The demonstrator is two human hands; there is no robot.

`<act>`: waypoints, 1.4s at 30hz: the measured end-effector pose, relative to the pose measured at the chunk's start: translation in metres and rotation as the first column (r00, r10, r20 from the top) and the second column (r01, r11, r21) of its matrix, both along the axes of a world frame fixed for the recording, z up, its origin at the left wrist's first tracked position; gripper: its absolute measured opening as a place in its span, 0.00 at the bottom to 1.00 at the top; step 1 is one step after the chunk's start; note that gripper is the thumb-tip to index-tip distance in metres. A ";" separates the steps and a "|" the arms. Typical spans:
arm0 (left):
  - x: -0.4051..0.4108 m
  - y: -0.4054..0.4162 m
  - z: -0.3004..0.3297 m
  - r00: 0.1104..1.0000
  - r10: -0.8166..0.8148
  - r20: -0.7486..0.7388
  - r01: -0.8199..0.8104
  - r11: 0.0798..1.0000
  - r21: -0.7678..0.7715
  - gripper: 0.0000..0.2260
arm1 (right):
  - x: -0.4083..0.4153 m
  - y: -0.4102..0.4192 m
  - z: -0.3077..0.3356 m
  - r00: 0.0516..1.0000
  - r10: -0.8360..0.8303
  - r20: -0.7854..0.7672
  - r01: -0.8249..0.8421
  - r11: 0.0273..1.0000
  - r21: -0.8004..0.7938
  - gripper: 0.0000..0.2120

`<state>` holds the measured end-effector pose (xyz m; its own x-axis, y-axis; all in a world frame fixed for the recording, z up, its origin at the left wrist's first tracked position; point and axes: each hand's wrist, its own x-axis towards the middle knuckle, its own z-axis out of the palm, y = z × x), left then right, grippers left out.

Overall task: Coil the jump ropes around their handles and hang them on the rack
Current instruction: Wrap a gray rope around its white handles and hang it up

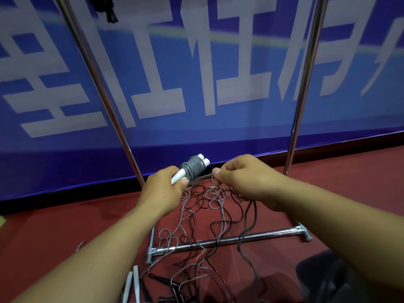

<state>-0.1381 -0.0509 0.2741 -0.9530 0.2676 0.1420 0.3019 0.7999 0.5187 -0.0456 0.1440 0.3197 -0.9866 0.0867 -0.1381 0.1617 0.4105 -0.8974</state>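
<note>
The right hand (pixel 242 180) pinched the free grey cord (pixel 202 177) between thumb and forefinger, just to the right of the coil (pixel 193 169). The other fingers were curled under the palm, and I could not tell if they held more cord. The left hand (pixel 162 190) gripped the near ends of the two white handles (pixel 180 176), its fingers closed around them, just below and to the left of the coil. The far ends of the handles stuck out above and to the right of the coil, which sat around both handles together.

To do this step well, I think the right hand should keep the cord tight and lay each new turn beside the last one, while the left hand holds the handles together and does not let them twist apart. The loose end must probably be tucked, or the coil will open on the rack (pixel 218 239).

Below the coil, many grey and black cords (pixel 209 217) lay tangled on the red floor (pixel 54 226) and over the low bar of the rack; which cord belonged to which rope was hard to say. More handles (pixel 135 283), white and dark, were cut off at the bottom edge. The top of the rack was outside the picture.
</note>
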 end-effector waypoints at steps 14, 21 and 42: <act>0.012 0.015 0.003 0.908 -0.289 0.302 0.370 0.891 -0.261 0.08 | -0.008 0.002 -0.004 0.990 -0.106 0.089 0.120 0.979 -0.166 0.15; 0.023 0.024 0.007 0.818 -0.448 0.361 0.554 0.783 -0.283 0.08 | -0.013 0.007 -0.005 0.965 -0.122 0.233 0.187 0.942 -0.279 0.11; 0.052 0.027 0.029 0.727 -0.621 0.293 0.684 0.693 -0.226 0.05 | -0.023 0.030 -0.011 0.993 -0.045 0.111 0.000 0.925 0.380 0.14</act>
<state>-0.0863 -0.0236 0.3027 -0.5183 0.8295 -0.2081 0.7341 0.5563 0.3894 -0.0684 0.1744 0.3091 -0.9630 0.1769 -0.2032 0.2678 0.7107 -0.6506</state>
